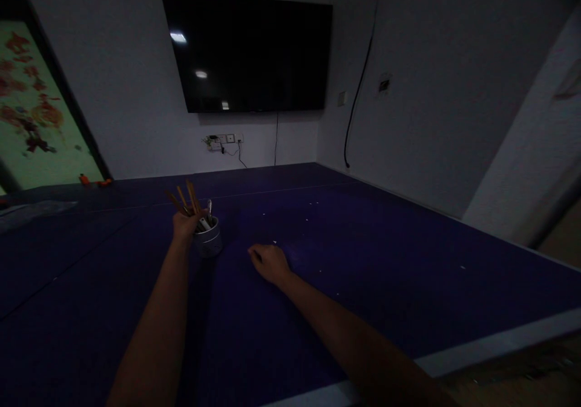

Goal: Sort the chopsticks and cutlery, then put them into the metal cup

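Observation:
A grey metal utensil holder [209, 241] with small holes stands on the purple tabletop, left of the middle. My left hand [185, 224] is at its left rim, fingers closed around several brown wooden chopsticks [192, 196] that poke up above it. The lower ends of the chopsticks are hidden by the hand and the holder. A shiny metal handle [209, 206] and a pale flat handle [205, 224] also stick out of the holder. To the right, my right hand [271, 261] rests on the tabletop with curled fingers, and nothing shows in it.
The purple tabletop [390, 255] has small white scraps on it and a pale front edge. Clear plastic wrap [34, 212] and an orange object [94, 181] lie at the far left. Behind are a wall-mounted television [254, 56], sockets [224, 140] and a hanging black cable [358, 92].

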A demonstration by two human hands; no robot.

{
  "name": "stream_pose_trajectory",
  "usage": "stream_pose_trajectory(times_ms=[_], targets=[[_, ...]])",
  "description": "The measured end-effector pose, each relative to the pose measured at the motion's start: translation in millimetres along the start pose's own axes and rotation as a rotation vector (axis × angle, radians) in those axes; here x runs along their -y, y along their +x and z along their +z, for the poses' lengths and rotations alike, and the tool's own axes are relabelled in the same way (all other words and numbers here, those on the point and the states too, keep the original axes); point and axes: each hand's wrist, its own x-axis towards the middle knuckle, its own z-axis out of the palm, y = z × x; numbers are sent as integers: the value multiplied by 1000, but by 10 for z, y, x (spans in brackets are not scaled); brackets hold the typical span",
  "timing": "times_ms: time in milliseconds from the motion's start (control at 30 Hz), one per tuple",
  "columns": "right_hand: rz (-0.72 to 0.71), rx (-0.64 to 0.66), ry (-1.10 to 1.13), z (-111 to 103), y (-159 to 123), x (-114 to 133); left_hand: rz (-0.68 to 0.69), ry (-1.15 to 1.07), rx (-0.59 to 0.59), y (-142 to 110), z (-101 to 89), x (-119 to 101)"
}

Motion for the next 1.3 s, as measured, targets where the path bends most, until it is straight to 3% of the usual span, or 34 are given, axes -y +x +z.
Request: stream_pose_trajectory(times_ms=[133,433,667,900,1300], targets=[[-10,6,-11,-9,-9,-10,-56,11,14,46,-43,-15],[-16,7,26,6,-8,-16,-115,-130,251,34,-123,-83],[-32,23,8,-7,-9,-14,-124,-224,201,50,-121,-230],[-42,19,23,4,-4,-29,-48,-271,137,41,-174,-396],[-29,42,18,-3,-9,-19,148,5,129,49,-205,-450]])
